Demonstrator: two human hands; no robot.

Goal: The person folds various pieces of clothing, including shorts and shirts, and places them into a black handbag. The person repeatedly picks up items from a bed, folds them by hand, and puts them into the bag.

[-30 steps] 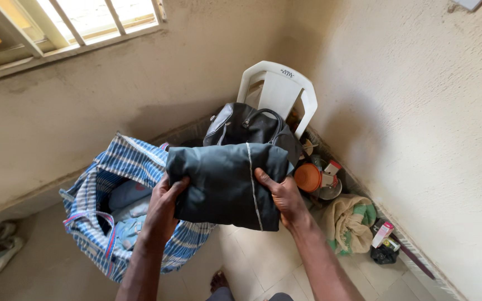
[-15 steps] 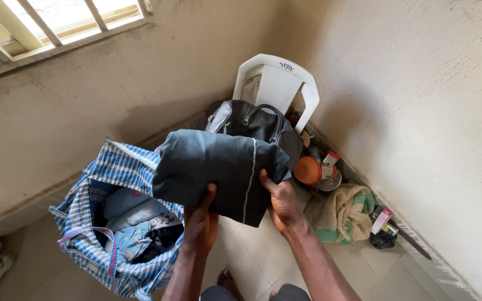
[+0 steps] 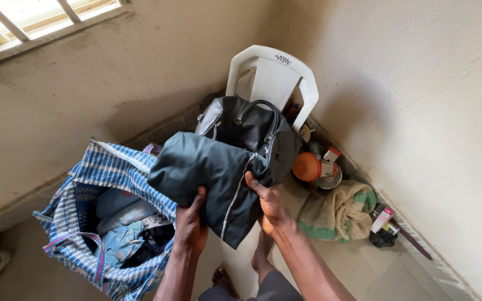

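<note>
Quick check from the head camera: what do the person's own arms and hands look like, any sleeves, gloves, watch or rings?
Both forearms are bare up to the frame's lower edge, with no sleeves in view. The left hand and the right hand wear no gloves. No watch, bracelet or ring shows on the visible wrists and fingers, though some fingers are hidden. No markings or bandages show.

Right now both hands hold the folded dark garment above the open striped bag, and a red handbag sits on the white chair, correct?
Not quite: the handbag on the white chair is black, as the head view shows. Both the left hand and right hand do hold the dark garment above the open striped bag.
</note>
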